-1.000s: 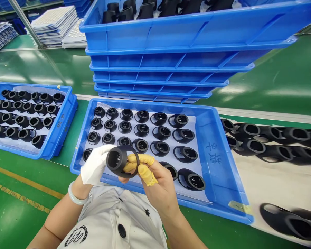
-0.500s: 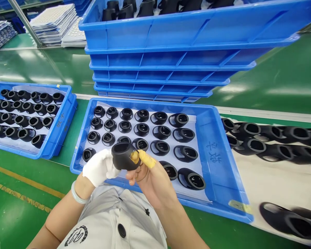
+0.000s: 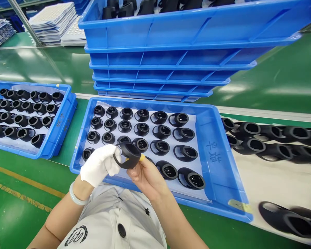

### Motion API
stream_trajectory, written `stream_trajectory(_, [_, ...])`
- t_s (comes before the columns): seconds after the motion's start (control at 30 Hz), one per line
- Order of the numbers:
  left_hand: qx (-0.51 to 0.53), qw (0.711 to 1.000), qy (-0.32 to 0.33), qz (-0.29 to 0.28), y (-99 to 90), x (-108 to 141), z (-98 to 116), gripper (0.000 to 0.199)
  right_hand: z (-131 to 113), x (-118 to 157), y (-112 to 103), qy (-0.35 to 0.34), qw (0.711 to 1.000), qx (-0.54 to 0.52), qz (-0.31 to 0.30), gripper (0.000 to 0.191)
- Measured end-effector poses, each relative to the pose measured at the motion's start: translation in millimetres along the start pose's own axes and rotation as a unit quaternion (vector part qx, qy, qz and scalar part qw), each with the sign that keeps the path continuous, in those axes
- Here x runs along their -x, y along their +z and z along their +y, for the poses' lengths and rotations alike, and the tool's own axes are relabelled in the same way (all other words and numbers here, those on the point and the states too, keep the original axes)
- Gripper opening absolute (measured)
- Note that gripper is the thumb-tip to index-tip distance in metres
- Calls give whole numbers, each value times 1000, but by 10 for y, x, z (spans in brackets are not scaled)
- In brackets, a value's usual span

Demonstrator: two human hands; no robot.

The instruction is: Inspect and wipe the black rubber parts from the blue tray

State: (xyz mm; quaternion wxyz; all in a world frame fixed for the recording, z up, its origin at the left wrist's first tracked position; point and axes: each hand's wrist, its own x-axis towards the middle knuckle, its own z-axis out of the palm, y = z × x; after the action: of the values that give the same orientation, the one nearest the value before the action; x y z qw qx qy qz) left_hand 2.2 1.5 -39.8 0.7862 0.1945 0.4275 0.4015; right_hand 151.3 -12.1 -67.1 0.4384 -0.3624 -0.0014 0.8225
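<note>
Over the near edge of the blue tray (image 3: 197, 117) I hold a matte black cup-shaped part (image 3: 131, 152) in both hands. Its loop-shaped handle points left, and its wide opening faces up. White-gloved, my left hand (image 3: 101, 164) pinches the handle side. My right hand (image 3: 146, 176), bare apart from yellow covering at a fingertip, grips the body from the right and below; some of its fingers are hidden behind the part. Rows of similar black parts (image 3: 185, 153) stand on a white sheet in the tray beneath.
Stacked blue trays (image 3: 150, 58) rise behind the work tray, the top one holding black parts. At the left sits another filled blue tray (image 3: 52, 138). More black parts (image 3: 287, 219) line a pale surface at the right. White sheets (image 3: 53, 24) are piled at the back left.
The held part has turned, bringing its handle from the right side to the left, and moved slightly right. My left fingers are now at the handle; my right hand has shifted its grip.
</note>
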Motion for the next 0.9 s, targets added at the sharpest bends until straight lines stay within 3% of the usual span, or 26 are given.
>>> stream_trajectory(0.13, [-144, 987, 68, -24, 16, 65, 22, 24, 4, 3, 10, -75, 993, 93, -2, 22])
stream_trajectory(0.3, [-255, 959, 117, 39, 47, 99, 38, 18, -17, 48, 70, -166, 975, 139, 52, 22])
stream_trajectory(0.43, [-264, 954, 125, 66, 46, 71, 49, 18, -33, 93, 105, -218, 960, 168, 55, 27])
stream_trajectory(0.7, [-230, 964, 120, 62, 11, 30, 41, 27, 0, 100, 55, -231, 938, 257, 22, 34])
stream_trajectory(0.8, [-232, 962, 130, 66, -17, 8, 46, 28, 10, 107, -1, -291, 885, 360, 52, 35])
stream_trajectory(0.9, [-224, 962, 135, 74, -60, -28, 49, 29, 28, 120, -53, -377, 791, 475, 81, 37])
